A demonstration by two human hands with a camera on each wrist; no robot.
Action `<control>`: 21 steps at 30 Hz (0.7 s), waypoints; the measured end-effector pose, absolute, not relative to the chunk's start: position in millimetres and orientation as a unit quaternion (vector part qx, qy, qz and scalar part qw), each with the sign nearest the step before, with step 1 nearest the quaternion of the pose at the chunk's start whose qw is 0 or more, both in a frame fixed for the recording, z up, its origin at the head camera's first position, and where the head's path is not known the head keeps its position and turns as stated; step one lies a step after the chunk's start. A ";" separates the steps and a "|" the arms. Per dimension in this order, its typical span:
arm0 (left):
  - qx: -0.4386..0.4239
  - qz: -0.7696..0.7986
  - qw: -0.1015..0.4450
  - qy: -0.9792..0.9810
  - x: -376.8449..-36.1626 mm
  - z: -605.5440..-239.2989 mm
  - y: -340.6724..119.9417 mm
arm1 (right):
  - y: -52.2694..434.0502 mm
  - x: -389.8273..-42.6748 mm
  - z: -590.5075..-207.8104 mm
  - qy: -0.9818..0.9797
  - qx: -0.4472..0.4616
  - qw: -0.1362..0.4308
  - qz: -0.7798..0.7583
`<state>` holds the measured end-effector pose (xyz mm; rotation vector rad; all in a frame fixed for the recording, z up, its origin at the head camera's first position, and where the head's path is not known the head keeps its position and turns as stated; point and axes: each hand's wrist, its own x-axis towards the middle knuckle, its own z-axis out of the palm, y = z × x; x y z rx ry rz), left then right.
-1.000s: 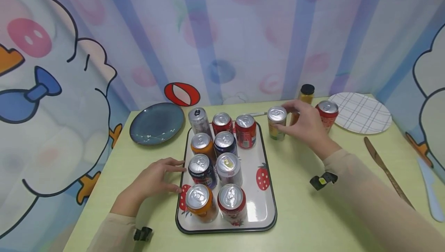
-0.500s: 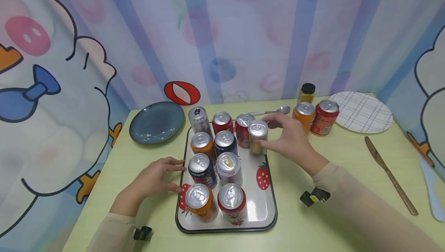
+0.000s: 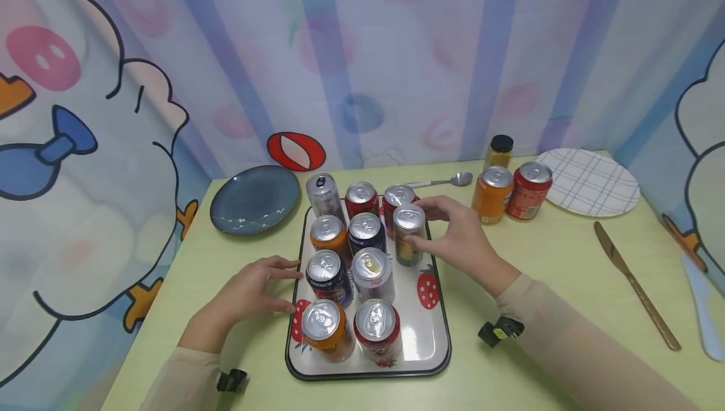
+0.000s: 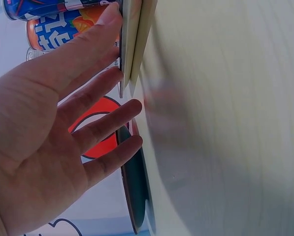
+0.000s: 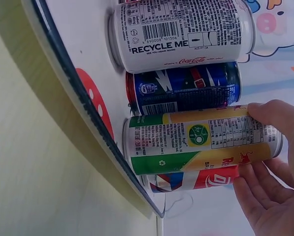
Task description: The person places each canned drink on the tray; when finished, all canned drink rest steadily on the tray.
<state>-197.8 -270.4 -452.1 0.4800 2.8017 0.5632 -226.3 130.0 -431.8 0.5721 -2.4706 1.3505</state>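
A pale green table point(image 3: 510, 272) stands before a curtain printed with cartoon animals, and on it lies a white strawberry-print tray with a black rim point(image 3: 436, 329), packed with upright drink cans in rows. My right hand point(image 3: 459, 238) curls thumb and fingers round the slim yellow-and-green can point(image 3: 409, 235), which stands upright on the tray just in front of a red can point(image 3: 396, 200) and beside a dark blue one point(image 3: 366, 231), filling the gap in that row. My left hand point(image 3: 249, 291) lies flat and relaxed, fingertips against the tray's left edge, I judge to steady it. An orange can point(image 3: 491, 194) and another red can point(image 3: 528, 189) wait off-tray.
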 end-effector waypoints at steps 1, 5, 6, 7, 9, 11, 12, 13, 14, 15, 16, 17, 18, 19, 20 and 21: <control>0.167 0.193 0.121 0.959 -198.1 -452.0 -270.9 | 130.0 -226.1 -431.6 -0.853 0.195 0.129 0.466; 0.167 0.193 0.121 0.959 -199.4 -451.5 -271.9 | 134.6 -225.7 -430.7 -0.863 0.198 0.098 0.454; 0.167 0.193 0.122 0.959 -199.6 -451.7 -272.0 | 137.4 -225.6 -430.4 -0.866 0.203 0.094 0.447; 0.169 0.194 0.123 0.959 -199.7 -452.1 -272.1 | 141.1 -226.0 -430.2 -0.869 0.210 0.093 0.439; 0.169 0.194 0.124 0.958 -199.5 -452.7 -272.2 | 150.6 -227.9 -429.1 -0.875 0.224 0.102 0.416; 0.166 0.194 0.126 0.959 -198.9 -452.8 -272.1 | 162.7 -231.0 -427.4 -0.883 0.231 0.125 0.390; 0.165 0.194 0.127 0.959 -198.5 -452.6 -272.0 | 169.1 -232.5 -425.1 -0.887 0.228 0.136 0.378; 0.165 0.194 0.127 0.959 -198.3 -452.5 -272.0 | 175.9 -234.5 -423.0 -0.892 0.224 0.147 0.364; 0.164 0.194 0.127 0.959 -198.0 -452.1 -271.9 | 182.9 -236.8 -420.7 -0.897 0.218 0.155 0.351; 0.163 0.194 0.127 0.959 -197.8 -452.0 -271.6 | 190.3 -239.0 -418.5 -0.901 0.212 0.161 0.342; 0.161 0.195 0.128 0.959 -197.8 -451.9 -271.4 | 197.5 -241.8 -416.4 -0.904 0.209 0.167 0.332; 0.161 0.195 0.128 0.959 -197.8 -451.8 -271.3 | 204.6 -244.5 -414.3 -0.908 0.208 0.169 0.323; 0.161 0.195 0.128 0.959 -197.9 -451.7 -271.0 | 211.4 -247.1 -412.8 -0.910 0.206 0.169 0.318; 0.163 0.194 0.128 0.959 -198.1 -451.5 -270.9 | 217.8 -250.1 -411.6 -0.912 0.207 0.168 0.312; 0.164 0.193 0.127 0.959 -198.2 -451.5 -270.8 | 224.0 -252.9 -410.6 -0.914 0.211 0.165 0.306; 0.166 0.192 0.127 0.959 -198.4 -451.6 -270.8 | 230.0 -255.4 -409.9 -0.915 0.215 0.162 0.299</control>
